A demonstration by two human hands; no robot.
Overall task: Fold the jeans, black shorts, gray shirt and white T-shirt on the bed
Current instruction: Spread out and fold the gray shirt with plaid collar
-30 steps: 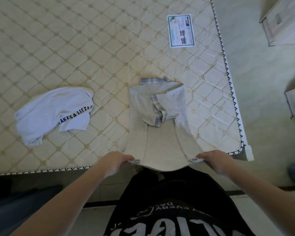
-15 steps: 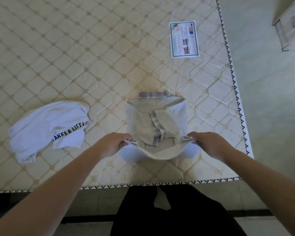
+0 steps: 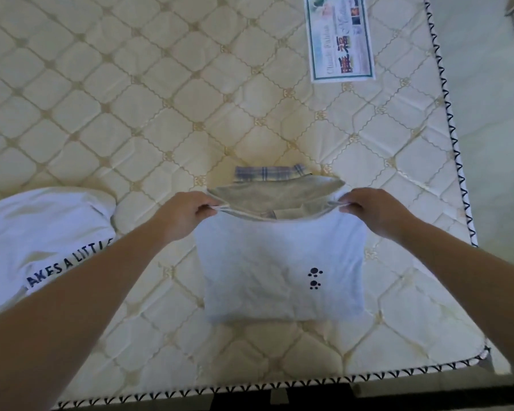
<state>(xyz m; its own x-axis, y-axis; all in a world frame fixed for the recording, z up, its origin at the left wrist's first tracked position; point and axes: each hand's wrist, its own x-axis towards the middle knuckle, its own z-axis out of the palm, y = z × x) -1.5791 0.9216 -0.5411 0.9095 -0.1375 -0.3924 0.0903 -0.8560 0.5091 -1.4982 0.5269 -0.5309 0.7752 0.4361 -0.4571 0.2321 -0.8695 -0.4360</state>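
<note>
Now, head view: one camera is looking down over both forearms onto the bed (image 3: 107,120).
Gray shirt: the gray shirt (image 3: 282,262) is lying on the quilted mattress near its front edge, its lower half doubled up over the body, two small dark paw prints showing on the upturned panel.
Collar: a plaid collar (image 3: 269,172) is peeking out at the far end, just beyond the raised hem.
Left hand: the left hand (image 3: 180,213) is pinching the left corner of the hem, fingers curled round the fabric, so this grip is closed on cloth.
Right hand: the right hand (image 3: 374,210) is pinching the right corner the same way, its grip likewise clamped on the hem.
Hem: the edge is sagging slightly between the two hands, held just above the shirt's chest, short of the collar.
White T-shirt: the white T-shirt (image 3: 42,232) is sitting loosely bunched at the left of the bed, apart from the shirt, black lettering partly hidden by the left forearm.
Label: a printed label (image 3: 340,40) is lying flat on the mattress at far right.
</note>
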